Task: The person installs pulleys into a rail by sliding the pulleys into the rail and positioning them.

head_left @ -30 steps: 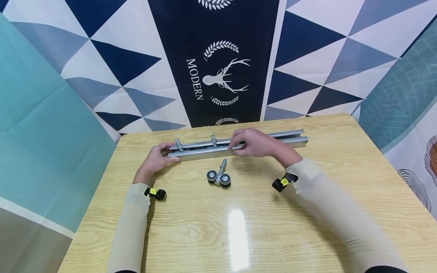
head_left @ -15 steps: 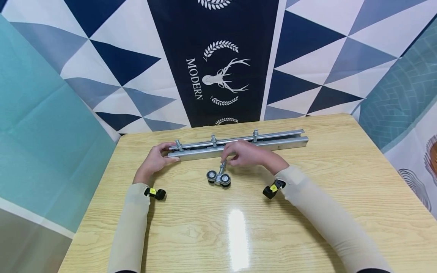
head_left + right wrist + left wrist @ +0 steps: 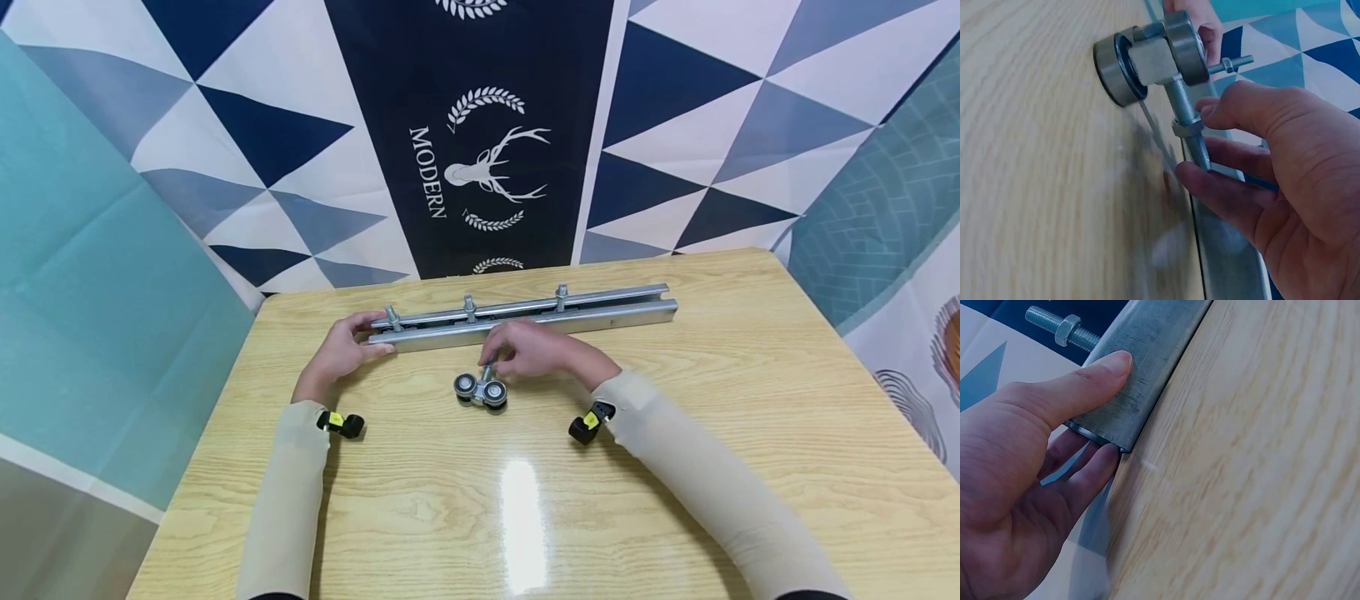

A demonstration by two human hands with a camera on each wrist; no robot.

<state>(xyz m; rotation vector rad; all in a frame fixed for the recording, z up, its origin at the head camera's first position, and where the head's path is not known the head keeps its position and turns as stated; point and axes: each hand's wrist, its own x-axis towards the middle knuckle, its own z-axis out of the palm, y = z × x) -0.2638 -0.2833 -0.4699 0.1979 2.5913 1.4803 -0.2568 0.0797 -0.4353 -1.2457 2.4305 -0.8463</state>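
Observation:
A long silver metal channel rail [image 3: 630, 314] lies across the back of the table, slot facing up. My left hand [image 3: 343, 348] grips its left end, thumb on the near wall [image 3: 1147, 356] and fingers at the end. Several threaded bolts with nuts stand up from the slot, one of them a bolt [image 3: 561, 296] right of centre. In front of the rail rests a roller trolley [image 3: 480, 392] with black-rimmed wheels. My right hand [image 3: 528, 348] has its thumb and fingers around the trolley's threaded stem [image 3: 1180, 103], near the nut; the stem's tip is partly hidden in the head view.
The wooden table [image 3: 420, 500] extends toward me and to the right. A patterned cloth backdrop [image 3: 300, 125] stands close behind the rail, and a teal panel [image 3: 97, 267] borders the left side.
My right hand has come off the rail, moving left and toward me to the trolley's stem, which uncovered the right-hand bolt. The left hand, rail and trolley look unmoved.

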